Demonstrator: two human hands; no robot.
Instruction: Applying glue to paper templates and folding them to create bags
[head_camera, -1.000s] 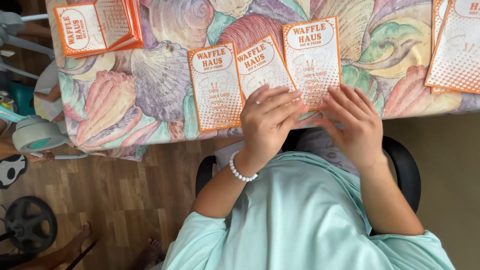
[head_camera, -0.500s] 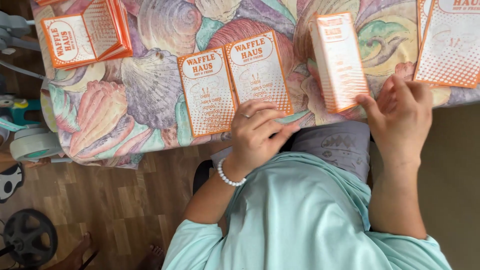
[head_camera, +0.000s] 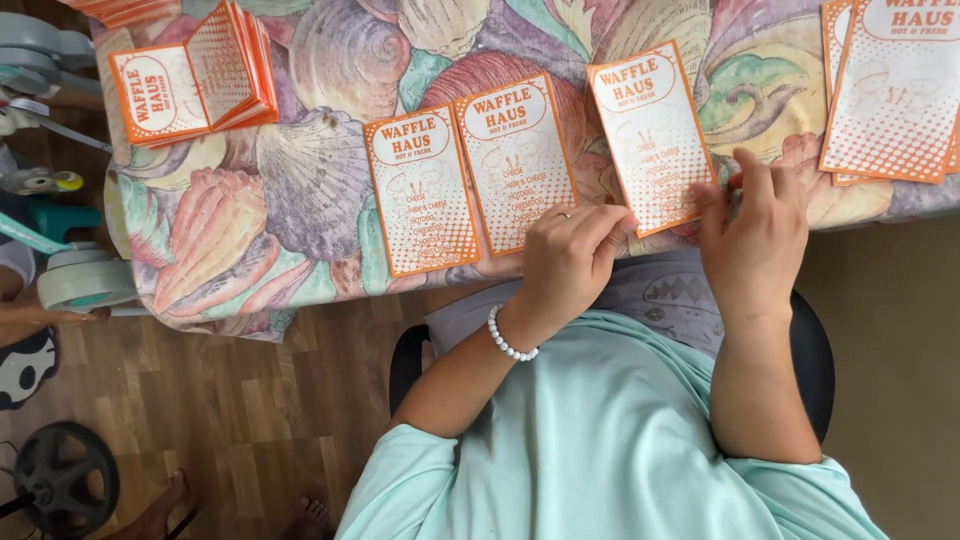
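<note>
An orange and white three-panel leaflet lies opened out on a table covered with a shell-pattern cloth, close to the near edge. My left hand, with a white bead bracelet at the wrist, rests with curled fingers on the lower edge of the middle panel and presses it down. My right hand pinches the lower right corner of the right-hand panel, which lies nearly flat and slightly apart from the middle panel.
A stack of folded leaflets sits at the table's far left, and a stack of flat sheets at the far right. I sit in a black chair. On the wooden floor to the left are a weight plate, someone's bare foot and white and teal gear.
Both hands were flat on the folded leaflet. My right hand then lifted the right panel and swung it outwards; it now lies opened to the right. My left hand stayed on the middle panel.
</note>
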